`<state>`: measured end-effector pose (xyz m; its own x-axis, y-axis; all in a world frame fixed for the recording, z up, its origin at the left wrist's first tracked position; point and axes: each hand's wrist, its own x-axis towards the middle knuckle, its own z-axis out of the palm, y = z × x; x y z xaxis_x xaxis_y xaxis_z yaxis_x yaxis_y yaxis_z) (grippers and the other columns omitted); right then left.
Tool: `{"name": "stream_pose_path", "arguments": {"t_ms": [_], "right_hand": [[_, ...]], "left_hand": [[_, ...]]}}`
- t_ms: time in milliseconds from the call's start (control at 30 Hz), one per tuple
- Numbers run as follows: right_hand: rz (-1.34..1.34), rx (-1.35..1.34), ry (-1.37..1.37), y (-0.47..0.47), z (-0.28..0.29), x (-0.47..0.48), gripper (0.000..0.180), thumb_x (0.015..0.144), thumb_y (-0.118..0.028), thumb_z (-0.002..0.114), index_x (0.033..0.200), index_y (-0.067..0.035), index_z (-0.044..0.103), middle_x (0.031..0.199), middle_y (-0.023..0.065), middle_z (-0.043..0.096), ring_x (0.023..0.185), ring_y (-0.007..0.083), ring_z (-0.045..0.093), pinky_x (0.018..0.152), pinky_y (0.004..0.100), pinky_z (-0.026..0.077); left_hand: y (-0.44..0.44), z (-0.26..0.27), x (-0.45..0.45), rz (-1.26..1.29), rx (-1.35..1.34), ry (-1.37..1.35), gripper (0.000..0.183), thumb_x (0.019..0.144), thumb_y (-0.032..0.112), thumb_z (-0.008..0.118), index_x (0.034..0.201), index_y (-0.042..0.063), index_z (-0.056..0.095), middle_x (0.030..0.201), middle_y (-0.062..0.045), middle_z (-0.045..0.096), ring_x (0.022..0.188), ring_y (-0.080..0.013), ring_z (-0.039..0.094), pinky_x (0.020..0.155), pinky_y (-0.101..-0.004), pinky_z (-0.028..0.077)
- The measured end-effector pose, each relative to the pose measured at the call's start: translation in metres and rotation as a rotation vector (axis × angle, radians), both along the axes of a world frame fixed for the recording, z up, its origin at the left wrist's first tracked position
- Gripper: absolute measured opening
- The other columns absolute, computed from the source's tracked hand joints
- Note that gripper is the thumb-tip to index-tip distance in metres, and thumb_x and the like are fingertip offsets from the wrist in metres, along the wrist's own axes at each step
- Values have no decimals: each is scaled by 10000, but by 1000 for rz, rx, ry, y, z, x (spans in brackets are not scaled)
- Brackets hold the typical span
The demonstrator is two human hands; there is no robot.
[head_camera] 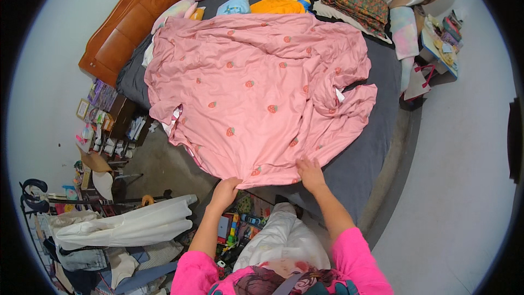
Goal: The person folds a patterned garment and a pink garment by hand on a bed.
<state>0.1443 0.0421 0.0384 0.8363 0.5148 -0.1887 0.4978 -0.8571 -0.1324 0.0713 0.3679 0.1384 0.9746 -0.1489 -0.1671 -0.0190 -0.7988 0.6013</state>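
A pink duvet cover with a strawberry print (254,90) lies rumpled over a bed with a dark grey sheet (368,143). At its near edge my left hand (226,192) grips the fabric, which gathers in folds toward that point. Further right along the same edge, my right hand (311,175) rests on the cover with fingers spread; whether its thumb pinches the cloth from below is hidden. White material shows through an opening at the cover's left side and another at its right.
A brown headboard (135,16) stands at the upper left. Toys and a folded floral quilt (356,6) lie at the bed's far side. A clothes rack with a white garment (127,223) is at the lower left. Toys (233,229) lie beside my legs.
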Motion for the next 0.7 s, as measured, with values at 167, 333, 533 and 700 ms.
{"name": "stream_pose_path", "arguments": {"t_ms": [167,333,533,700], "right_hand": [[271,59,192,-34,20,-13,162,812,-159,501,877,-57,608,1080,128,622,1081,290,559,933,452,404],[-31,218,285,-46,33,-44,98,778,-124,519,818,-47,565,770,180,632,758,365,623,717,468,463],[-234,369,271,-32,24,-57,93,759,-94,521,825,-39,557,713,214,596,714,416,591,669,515,450],[-315,401,221,-29,42,-54,89,745,-84,542,817,-33,553,724,217,598,726,418,589,674,513,447]], "left_hand": [[1,-18,4,-76,46,58,252,754,27,581,990,36,668,944,-191,632,867,-381,596,760,-435,473],[-4,-59,15,-121,57,69,203,777,70,564,944,58,678,910,-188,641,838,-381,605,746,-440,481],[-34,-61,42,-291,514,461,245,755,135,605,995,86,614,1042,-115,634,1028,-298,584,860,-518,422],[-115,-46,42,-512,152,-101,419,692,102,653,1079,63,496,1235,-137,488,1125,-300,482,826,-506,423]]}}
